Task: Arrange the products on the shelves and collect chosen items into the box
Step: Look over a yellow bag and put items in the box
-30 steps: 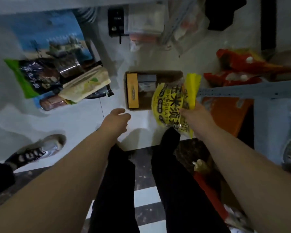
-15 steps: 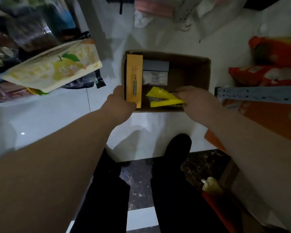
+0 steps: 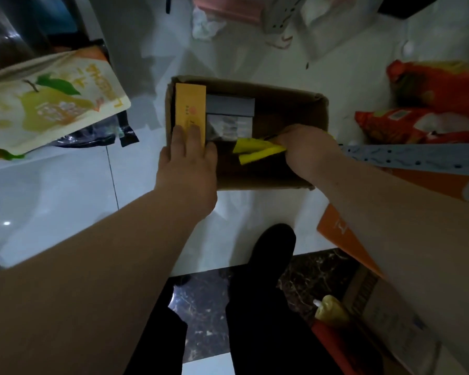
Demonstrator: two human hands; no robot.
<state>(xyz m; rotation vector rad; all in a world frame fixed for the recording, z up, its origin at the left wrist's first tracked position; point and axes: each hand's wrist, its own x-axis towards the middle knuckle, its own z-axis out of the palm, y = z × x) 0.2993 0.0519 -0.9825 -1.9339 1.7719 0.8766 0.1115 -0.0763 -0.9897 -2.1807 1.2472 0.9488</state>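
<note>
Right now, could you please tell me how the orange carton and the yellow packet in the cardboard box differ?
The orange carton is stiff and rectangular; the yellow packet is soft and creased. The orange carton lies along the cardboard box's left wall; the yellow packet sits nearer its right side. The left hand rests straight fingers on the orange carton; the right hand grips the yellow packet. Both are inside the cardboard box.

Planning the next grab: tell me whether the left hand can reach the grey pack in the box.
Probably yes: left hand rests on the orange carton beside the uncovered grey pack.
</note>
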